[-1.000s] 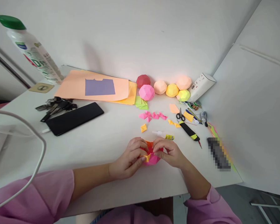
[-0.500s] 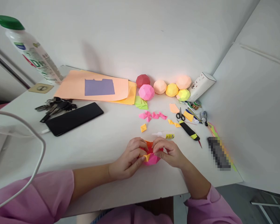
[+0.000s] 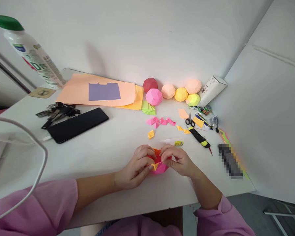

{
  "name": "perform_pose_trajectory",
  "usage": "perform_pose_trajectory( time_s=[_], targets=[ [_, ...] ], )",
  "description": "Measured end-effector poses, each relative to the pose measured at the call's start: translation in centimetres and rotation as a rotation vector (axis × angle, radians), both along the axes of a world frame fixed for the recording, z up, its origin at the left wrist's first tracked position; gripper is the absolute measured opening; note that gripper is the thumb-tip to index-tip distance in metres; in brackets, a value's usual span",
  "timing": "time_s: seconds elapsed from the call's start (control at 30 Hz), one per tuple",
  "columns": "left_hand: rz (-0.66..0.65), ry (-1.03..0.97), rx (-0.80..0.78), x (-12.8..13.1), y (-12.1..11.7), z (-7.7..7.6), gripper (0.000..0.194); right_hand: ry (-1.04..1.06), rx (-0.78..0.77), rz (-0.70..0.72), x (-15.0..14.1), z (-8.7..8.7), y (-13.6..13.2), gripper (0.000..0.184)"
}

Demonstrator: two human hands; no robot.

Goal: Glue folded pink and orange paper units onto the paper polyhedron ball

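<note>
Both my hands meet over a partly built paper ball (image 3: 159, 165) of pink, orange and yellow folded pieces near the table's front edge. My left hand (image 3: 135, 167) curls around its left side, fingers closed on it. My right hand (image 3: 178, 160) pinches its top right, fingers pressed together on the paper. Most of the ball is hidden under my fingers. Just beyond lie a small glue tube (image 3: 173, 142) and a loose yellow folded piece (image 3: 151, 134).
Several finished paper balls (image 3: 172, 91) line the back wall. Pink folded pieces (image 3: 161, 121), scissors (image 3: 190, 121), a black-yellow knife (image 3: 199, 137), a black phone (image 3: 77, 125), keys (image 3: 55, 111), peach paper sheets (image 3: 100, 91), a tall bottle (image 3: 29, 52) and a white cable (image 3: 36, 144) lie around.
</note>
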State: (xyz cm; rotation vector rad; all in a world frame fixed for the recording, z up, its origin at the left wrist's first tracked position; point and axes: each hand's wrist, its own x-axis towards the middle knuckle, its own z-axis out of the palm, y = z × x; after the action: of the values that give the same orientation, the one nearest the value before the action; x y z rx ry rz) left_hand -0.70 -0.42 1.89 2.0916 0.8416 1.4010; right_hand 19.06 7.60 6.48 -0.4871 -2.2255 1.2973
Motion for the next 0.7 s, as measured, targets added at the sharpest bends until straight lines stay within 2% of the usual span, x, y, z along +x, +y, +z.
perform_pose_trajectory(
  time_s=[0.33, 0.7],
  targets=[
    [-0.007, 0.002, -0.028, -0.04, -0.02, 0.11, 0.018, -0.015, 0.009, 0.068, 0.13, 0.21, 0.14, 0.018],
    [0.026, 0.01, -0.056, 0.05, -0.15, -0.07, 0.019, -0.042, 0.012, 0.045, 0.19, 0.52, -0.12, 0.017]
  ],
)
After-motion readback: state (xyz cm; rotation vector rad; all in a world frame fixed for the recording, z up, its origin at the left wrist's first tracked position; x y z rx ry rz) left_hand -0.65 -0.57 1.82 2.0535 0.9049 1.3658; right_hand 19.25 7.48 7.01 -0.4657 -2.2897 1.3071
